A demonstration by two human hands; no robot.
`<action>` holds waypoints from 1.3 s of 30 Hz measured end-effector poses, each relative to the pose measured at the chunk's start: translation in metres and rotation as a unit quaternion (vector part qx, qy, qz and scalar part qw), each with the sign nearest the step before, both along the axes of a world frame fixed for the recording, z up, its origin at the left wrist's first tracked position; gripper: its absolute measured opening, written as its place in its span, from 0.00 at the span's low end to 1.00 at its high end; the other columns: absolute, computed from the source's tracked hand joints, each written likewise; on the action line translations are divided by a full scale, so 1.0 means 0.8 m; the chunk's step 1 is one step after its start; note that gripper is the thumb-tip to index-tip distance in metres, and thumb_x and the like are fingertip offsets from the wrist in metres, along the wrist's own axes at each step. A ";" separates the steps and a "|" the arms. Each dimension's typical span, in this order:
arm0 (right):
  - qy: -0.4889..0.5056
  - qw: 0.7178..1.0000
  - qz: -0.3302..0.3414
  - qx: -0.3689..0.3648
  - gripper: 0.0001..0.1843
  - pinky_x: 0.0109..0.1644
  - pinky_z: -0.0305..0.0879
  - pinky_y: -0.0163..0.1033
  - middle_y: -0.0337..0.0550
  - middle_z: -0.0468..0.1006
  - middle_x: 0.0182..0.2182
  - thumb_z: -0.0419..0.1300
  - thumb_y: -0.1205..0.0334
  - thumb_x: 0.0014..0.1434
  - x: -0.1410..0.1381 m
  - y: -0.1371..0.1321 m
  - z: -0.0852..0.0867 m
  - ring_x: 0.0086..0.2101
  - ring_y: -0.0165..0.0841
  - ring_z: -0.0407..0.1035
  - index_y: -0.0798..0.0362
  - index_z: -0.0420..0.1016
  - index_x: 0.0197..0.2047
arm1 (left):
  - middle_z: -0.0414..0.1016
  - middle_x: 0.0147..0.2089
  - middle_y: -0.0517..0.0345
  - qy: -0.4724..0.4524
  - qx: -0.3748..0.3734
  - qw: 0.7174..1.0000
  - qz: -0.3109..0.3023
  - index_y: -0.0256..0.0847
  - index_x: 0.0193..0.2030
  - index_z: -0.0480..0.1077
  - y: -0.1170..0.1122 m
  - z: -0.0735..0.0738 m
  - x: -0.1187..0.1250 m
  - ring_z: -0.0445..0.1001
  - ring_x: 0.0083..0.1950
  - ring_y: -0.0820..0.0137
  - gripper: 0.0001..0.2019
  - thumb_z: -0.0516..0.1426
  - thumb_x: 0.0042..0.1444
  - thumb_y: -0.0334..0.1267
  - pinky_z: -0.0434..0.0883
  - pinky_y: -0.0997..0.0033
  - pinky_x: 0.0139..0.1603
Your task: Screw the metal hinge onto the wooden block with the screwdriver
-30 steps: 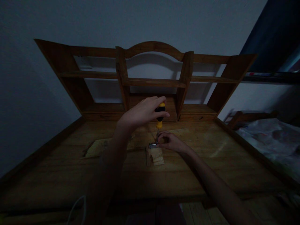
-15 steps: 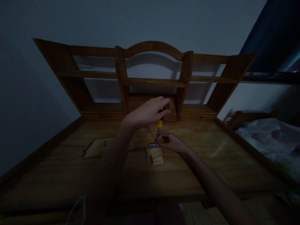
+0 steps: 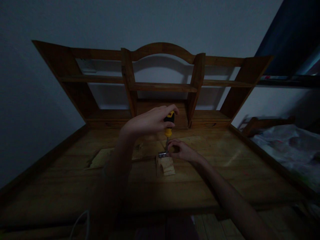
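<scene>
My left hand (image 3: 152, 119) is wrapped round the black-and-yellow handle of a screwdriver (image 3: 168, 132), which points down, nearly upright. Its metal shaft ends at a small shiny metal piece (image 3: 163, 154) on top of a notched wooden block (image 3: 168, 167). From the right, my right hand (image 3: 184, 152) pinches with thumb and forefinger at the right end of that metal piece, close beside the shaft. Exactly where the screwdriver tip sits is too small and dark to see.
The block lies on a wooden desk (image 3: 200, 186) with raised side edges. A thin, broken-edged wood piece (image 3: 101, 157) lies to the left, partly behind my left arm. Behind stands a wooden shelf unit (image 3: 163, 87). Clear plastic wrapping (image 3: 290, 145) is beyond the right edge.
My left hand has shifted a little left and its grip on the handle has turned. The screwdriver stands more upright. My right hand stays in place at the metal piece.
</scene>
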State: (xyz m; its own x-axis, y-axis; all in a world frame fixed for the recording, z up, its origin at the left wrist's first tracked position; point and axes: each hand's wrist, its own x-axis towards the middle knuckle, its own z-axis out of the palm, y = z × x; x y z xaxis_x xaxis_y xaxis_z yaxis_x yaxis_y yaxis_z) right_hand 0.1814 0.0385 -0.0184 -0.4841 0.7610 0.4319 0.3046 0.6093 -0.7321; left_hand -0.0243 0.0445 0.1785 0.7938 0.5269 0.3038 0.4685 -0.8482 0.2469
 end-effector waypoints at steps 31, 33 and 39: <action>-0.007 1.000 -0.008 -0.006 0.11 0.55 0.66 0.45 0.43 0.77 0.43 0.70 0.57 0.54 -0.002 -0.005 0.007 0.46 0.36 0.71 0.51 0.77 0.39 | 0.75 0.44 0.50 -0.005 0.070 0.990 0.122 0.43 0.53 0.65 -0.002 -0.015 0.026 0.74 0.46 0.61 0.18 0.52 0.64 0.52 0.67 0.64 0.47; -0.006 1.000 -0.007 -0.009 0.11 0.55 0.66 0.45 0.43 0.77 0.43 0.70 0.57 0.54 -0.003 -0.006 0.008 0.46 0.37 0.71 0.51 0.77 0.38 | 0.73 0.46 0.50 0.000 0.055 0.992 0.111 0.42 0.53 0.64 -0.002 -0.017 0.025 0.74 0.46 0.61 0.17 0.53 0.63 0.49 0.67 0.64 0.48; 0.000 1.000 -0.003 -0.001 0.11 0.55 0.66 0.44 0.44 0.77 0.43 0.70 0.56 0.55 -0.002 -0.004 0.005 0.46 0.36 0.72 0.51 0.77 0.39 | 0.68 0.54 0.49 0.004 0.004 1.000 0.020 0.42 0.58 0.59 0.006 -0.016 0.012 0.72 0.48 0.64 0.23 0.54 0.55 0.33 0.67 0.66 0.49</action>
